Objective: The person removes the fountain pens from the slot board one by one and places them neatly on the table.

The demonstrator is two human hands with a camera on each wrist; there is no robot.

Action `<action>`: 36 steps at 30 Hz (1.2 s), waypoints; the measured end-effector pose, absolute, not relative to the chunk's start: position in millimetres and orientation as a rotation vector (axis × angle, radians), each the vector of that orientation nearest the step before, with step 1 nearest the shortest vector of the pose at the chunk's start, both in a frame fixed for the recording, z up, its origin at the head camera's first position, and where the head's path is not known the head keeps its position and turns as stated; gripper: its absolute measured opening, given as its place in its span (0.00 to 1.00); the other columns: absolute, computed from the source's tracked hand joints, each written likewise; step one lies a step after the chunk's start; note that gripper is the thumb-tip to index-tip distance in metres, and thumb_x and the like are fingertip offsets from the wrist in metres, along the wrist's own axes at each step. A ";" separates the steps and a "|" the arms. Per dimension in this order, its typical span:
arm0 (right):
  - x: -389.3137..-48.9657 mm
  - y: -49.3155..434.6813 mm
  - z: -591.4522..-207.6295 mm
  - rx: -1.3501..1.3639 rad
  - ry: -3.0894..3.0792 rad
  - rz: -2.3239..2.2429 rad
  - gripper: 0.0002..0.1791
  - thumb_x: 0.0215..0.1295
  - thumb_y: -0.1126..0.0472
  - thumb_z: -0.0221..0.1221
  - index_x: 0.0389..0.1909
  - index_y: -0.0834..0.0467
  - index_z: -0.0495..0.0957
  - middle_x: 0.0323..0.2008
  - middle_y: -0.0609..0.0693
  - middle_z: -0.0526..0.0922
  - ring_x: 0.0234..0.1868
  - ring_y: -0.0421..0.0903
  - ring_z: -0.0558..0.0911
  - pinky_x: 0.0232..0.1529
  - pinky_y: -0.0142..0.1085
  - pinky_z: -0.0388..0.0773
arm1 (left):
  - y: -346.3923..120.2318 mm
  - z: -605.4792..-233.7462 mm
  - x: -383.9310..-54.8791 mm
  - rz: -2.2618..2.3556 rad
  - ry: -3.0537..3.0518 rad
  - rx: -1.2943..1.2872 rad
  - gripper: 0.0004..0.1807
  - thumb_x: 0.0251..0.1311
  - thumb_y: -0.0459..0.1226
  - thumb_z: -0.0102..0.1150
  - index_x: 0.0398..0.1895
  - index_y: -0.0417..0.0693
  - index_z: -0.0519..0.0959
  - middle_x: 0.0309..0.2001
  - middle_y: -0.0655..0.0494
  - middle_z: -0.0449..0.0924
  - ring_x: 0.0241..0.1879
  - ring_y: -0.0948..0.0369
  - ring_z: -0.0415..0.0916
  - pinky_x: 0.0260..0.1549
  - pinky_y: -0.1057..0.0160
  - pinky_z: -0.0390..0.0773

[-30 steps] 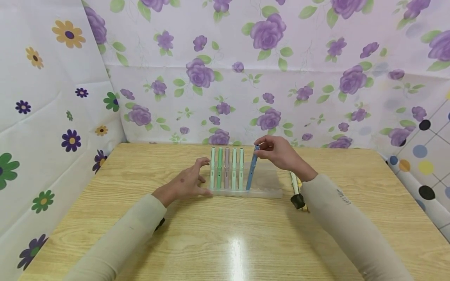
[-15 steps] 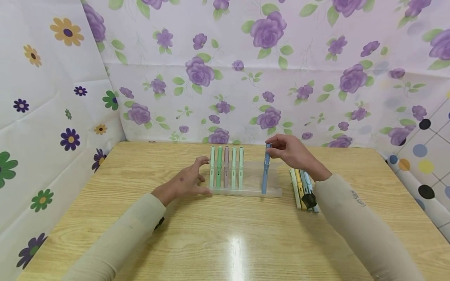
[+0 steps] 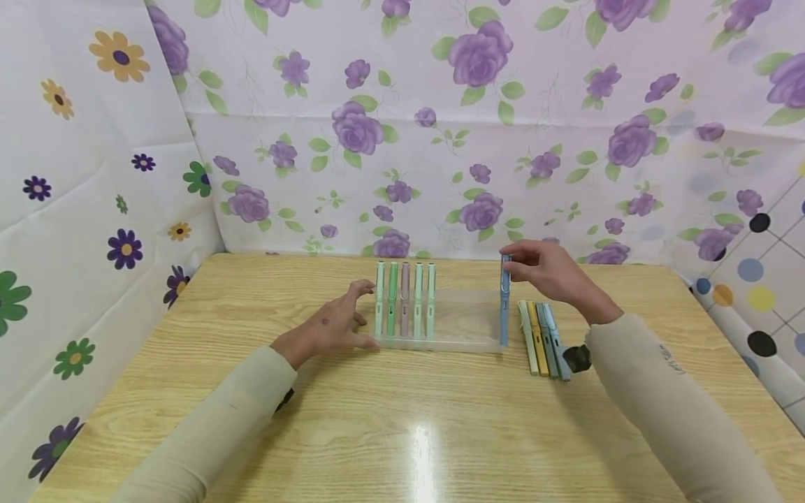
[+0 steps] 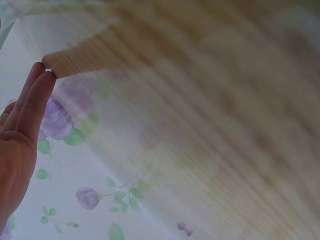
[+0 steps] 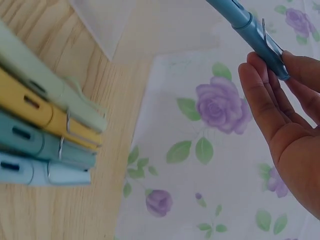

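A clear plastic pen rack (image 3: 462, 346) stands on the wooden table. In its left part several capped pens stand upright: pale green ones, a green pen (image 3: 393, 300) and a mauve pen (image 3: 405, 300). Beside the rack's left end is my left hand (image 3: 333, 325), thumb at the front corner and fingers extended; the left wrist view shows straight fingers by a see-through panel. My right hand (image 3: 556, 279) pinches a blue pen (image 3: 504, 314) by its cap end. That pen is upright at the rack's right end; whether it touches the rack I cannot tell.
Right of the rack, a pale green pen (image 5: 50, 80), a yellow pen (image 5: 45, 112), a teal pen (image 5: 42, 137) and a light blue pen (image 5: 45, 170) lie side by side on the table. A flowered cloth (image 3: 415, 188) hangs behind.
My right hand has carried the blue pen rightward along the rack to its right end, and the pen went from tilted to upright. The left hand has stayed in place.
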State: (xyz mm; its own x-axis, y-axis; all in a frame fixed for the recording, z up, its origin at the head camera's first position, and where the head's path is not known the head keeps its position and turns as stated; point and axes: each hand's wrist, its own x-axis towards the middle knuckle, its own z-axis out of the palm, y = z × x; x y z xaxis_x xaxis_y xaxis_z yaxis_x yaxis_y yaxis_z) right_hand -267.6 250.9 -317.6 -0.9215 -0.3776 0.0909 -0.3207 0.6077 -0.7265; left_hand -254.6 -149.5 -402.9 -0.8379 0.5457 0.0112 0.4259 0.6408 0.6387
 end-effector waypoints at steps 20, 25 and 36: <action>-263.4 306.3 -324.7 -0.383 2.761 -1.135 0.26 0.79 0.55 0.51 0.70 0.67 0.67 0.55 0.66 0.78 0.49 0.58 0.83 0.50 0.47 0.81 | -150.0 -403.4 -254.1 0.966 2.681 0.814 0.54 0.53 0.43 0.77 0.73 0.55 0.46 0.75 0.46 0.54 0.51 0.51 0.81 0.50 0.48 0.78; -262.0 316.8 -331.2 -0.367 2.784 -1.081 0.27 0.79 0.54 0.51 0.69 0.67 0.67 0.55 0.67 0.79 0.48 0.57 0.83 0.49 0.48 0.81 | -150.2 -404.0 -254.2 0.968 2.680 0.809 0.54 0.53 0.43 0.77 0.73 0.55 0.46 0.75 0.46 0.54 0.51 0.52 0.81 0.50 0.48 0.78; -257.5 335.5 -350.8 -0.332 2.765 -1.038 0.26 0.79 0.57 0.52 0.68 0.71 0.67 0.49 0.63 0.82 0.43 0.52 0.85 0.49 0.49 0.81 | -150.1 -402.9 -253.9 0.979 2.664 0.801 0.54 0.53 0.43 0.76 0.74 0.55 0.45 0.76 0.46 0.54 0.51 0.51 0.81 0.50 0.49 0.79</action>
State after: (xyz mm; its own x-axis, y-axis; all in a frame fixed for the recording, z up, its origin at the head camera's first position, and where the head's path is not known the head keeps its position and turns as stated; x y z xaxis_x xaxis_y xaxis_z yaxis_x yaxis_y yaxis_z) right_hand -257.5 335.5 -350.8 -0.9608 -0.2656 -0.0797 -0.1475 0.7328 -0.6643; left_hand -253.9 -150.1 -402.9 -0.8355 0.5495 0.0059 0.4225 0.6354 0.6464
